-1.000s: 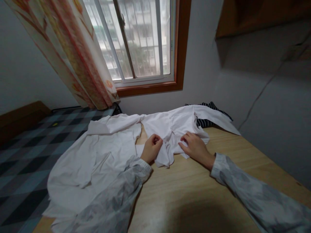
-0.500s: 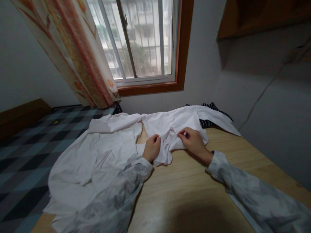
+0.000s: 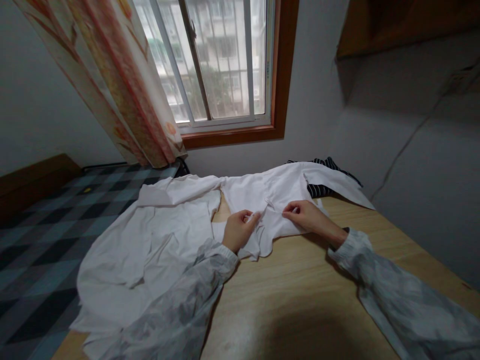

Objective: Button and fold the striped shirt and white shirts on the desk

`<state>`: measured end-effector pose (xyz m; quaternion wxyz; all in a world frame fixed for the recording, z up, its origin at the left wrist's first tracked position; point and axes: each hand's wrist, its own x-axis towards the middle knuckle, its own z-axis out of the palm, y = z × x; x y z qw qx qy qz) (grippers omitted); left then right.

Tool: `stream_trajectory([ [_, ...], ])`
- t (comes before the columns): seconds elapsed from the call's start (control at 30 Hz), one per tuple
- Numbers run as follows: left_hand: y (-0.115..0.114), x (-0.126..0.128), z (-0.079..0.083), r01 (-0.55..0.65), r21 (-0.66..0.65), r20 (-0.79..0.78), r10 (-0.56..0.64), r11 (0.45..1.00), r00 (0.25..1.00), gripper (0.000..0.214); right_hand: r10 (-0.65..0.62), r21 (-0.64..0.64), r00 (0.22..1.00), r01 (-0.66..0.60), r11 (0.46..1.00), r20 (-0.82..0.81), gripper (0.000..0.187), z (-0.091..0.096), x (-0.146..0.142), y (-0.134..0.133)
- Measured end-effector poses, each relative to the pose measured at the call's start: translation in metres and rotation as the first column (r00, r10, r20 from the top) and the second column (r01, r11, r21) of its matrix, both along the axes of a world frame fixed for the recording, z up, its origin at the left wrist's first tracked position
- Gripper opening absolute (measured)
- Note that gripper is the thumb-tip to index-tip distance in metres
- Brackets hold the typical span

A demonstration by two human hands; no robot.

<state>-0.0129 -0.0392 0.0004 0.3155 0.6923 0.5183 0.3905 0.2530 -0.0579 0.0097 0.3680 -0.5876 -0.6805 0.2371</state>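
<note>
Looks like bedroom in home. Bed (image 3: pixel 39 181) with checked cover (image 3: pixel 41 255) at left of frame, flowery curtain (image 3: pixel 120 85) upper left, window (image 3: pixel 221 75) at top middle.

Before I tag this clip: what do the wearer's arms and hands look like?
Left hand and right hand: both bare, no gloves, no rings visible. Arms covered by long, loose, wrinkled sleeves, pale grey with blotchy darker grey patches. Cuffs look gathered at the wrists. No cables or legible markings visible.
</note>
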Motion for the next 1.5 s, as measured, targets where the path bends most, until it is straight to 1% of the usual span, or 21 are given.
stream_trajectory([
  [0.1, 0.001, -0.002, -0.001, 0.054, 0.033, -0.012, -0.053, 0.998, 0.999, 0.045, -0.023, 0.052, 0.999, 0.021, 0.998, 0.037, 0.018, 0.008, 0.004, 0.0],
  [0.2, 0.004, -0.003, -0.003, 0.104, 0.024, 0.059, -0.106, 0.994, 0.993, 0.046, -0.047, 0.115, 0.999, 0.043, 0.992, 0.028, 0.018, 0.017, 0.005, 0.002],
  [0.3, 0.005, -0.002, -0.006, 0.152, 0.026, 0.135, -0.154, 0.988, 0.979, 0.046, -0.081, 0.165, 0.996, 0.086, 0.983, -0.036, 0.019, 0.028, -0.003, 0.003],
  [0.33, 0.006, -0.002, -0.007, 0.166, 0.031, 0.151, -0.169, 0.986, 0.974, 0.046, -0.074, 0.186, 0.995, 0.086, 0.979, -0.071, 0.019, 0.03, -0.008, 0.002],
  [0.4, 0.006, -0.001, -0.008, 0.188, 0.039, 0.167, -0.192, 0.981, 0.967, 0.043, -0.008, 0.239, 0.991, 0.04, 0.97, -0.133, 0.019, 0.032, -0.022, -0.002],
  [0.47, 0.006, 0.0, -0.01, 0.205, 0.038, 0.172, -0.208, 0.978, 0.963, 0.039, 0.096, 0.291, 0.983, -0.047, 0.956, -0.159, 0.019, 0.028, -0.039, -0.007],
  [0.53, 0.005, 0.0, -0.01, 0.215, 0.033, 0.173, -0.218, 0.976, 0.961, 0.039, 0.167, 0.329, 0.975, -0.111, 0.938, -0.148, 0.018, 0.018, -0.053, -0.013],
  [0.67, 0.003, 0.0, -0.01, 0.233, 0.03, 0.174, -0.235, 0.972, 0.956, 0.04, 0.215, 0.414, 0.974, -0.166, 0.895, -0.075, 0.016, -0.006, -0.066, -0.019],
  [0.77, 0.002, 0.001, -0.008, 0.25, 0.04, 0.166, -0.253, 0.967, 0.953, 0.037, 0.242, 0.454, 0.97, -0.21, 0.866, -0.012, 0.015, -0.013, -0.066, -0.02],
  [0.87, 0.0, 0.002, -0.005, 0.256, 0.042, 0.168, -0.259, 0.966, 0.951, 0.036, 0.235, 0.466, 0.972, -0.203, 0.861, -0.011, 0.014, -0.013, -0.065, -0.02],
  [1.0, -0.002, 0.001, -0.001, 0.297, 0.037, 0.184, -0.299, 0.954, 0.937, 0.035, 0.242, 0.461, 0.969, -0.195, 0.865, -0.045, 0.013, -0.014, -0.066, -0.021],
  [1.07, -0.003, 0.001, 0.0, 0.31, 0.036, 0.175, -0.312, 0.95, 0.934, 0.036, 0.213, 0.452, 0.975, -0.16, 0.878, -0.07, 0.011, -0.016, -0.067, -0.021],
  [1.17, -0.004, 0.001, 0.001, 0.318, 0.039, 0.138, -0.32, 0.947, 0.937, 0.036, 0.136, 0.432, 0.987, -0.088, 0.897, -0.082, 0.01, -0.018, -0.066, -0.02],
  [1.27, -0.005, 0.001, 0.002, 0.316, 0.039, 0.115, -0.318, 0.948, 0.941, 0.037, 0.09, 0.434, 0.994, -0.053, 0.899, -0.065, 0.008, -0.018, -0.065, -0.019],
  [1.5, -0.007, 0.002, 0.0, 0.312, 0.056, 0.09, -0.316, 0.948, 0.944, 0.04, 0.105, 0.462, 0.994, -0.109, 0.88, 0.034, 0.007, -0.019, -0.064, -0.019],
])
